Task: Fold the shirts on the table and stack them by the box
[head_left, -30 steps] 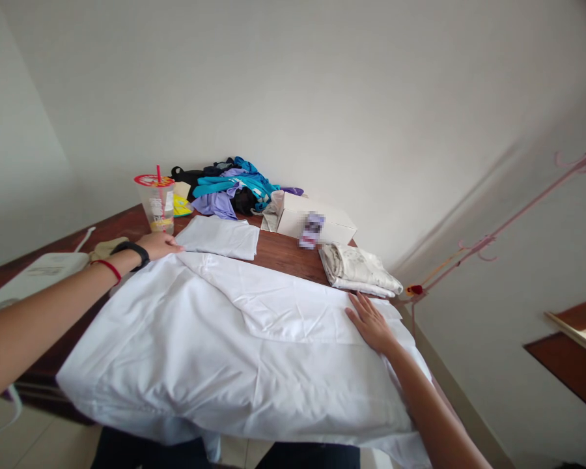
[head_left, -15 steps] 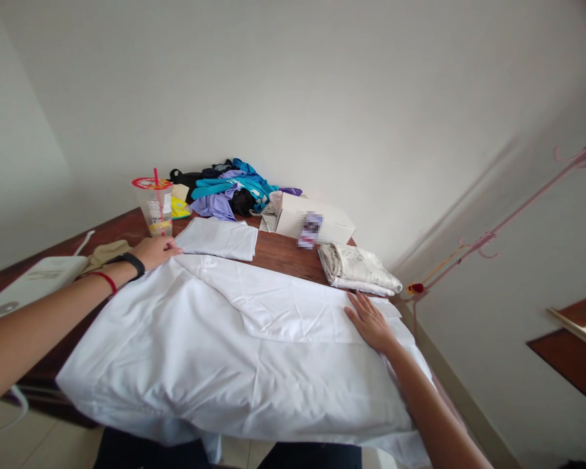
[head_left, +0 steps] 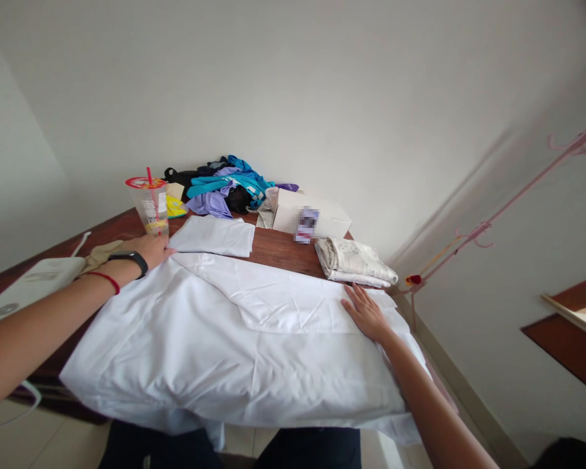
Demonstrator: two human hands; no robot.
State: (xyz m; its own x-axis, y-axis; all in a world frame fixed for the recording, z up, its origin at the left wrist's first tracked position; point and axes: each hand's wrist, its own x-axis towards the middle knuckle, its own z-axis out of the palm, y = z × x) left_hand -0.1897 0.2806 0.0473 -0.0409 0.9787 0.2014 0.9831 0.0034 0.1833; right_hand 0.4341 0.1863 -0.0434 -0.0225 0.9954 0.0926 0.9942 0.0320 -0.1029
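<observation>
A white shirt (head_left: 215, 355) lies spread over the table, its near side hanging down over the front edge. One long section, which looks like a sleeve (head_left: 283, 299), is folded flat along its far side. At the shirt's far left corner, my left hand (head_left: 151, 251) is closed with its fingers bent on the cloth; the fingertips are partly hidden. My right hand (head_left: 366, 312) rests flat on the right end of the folded section, fingers stretched out. Just beyond the left hand stands a plastic cup (head_left: 151, 208) with a red straw.
A folded pale cloth (head_left: 215, 236) and a folded patterned cloth (head_left: 356, 260) lie behind the shirt. A clothes pile (head_left: 229, 189) and a white box (head_left: 334, 218) are at the wall. A white device (head_left: 29, 286) lies left; a pink rack (head_left: 517, 202) stands right.
Both hands keep their places on the shirt, and the cloth looks the same. The whole view has shifted slightly.
</observation>
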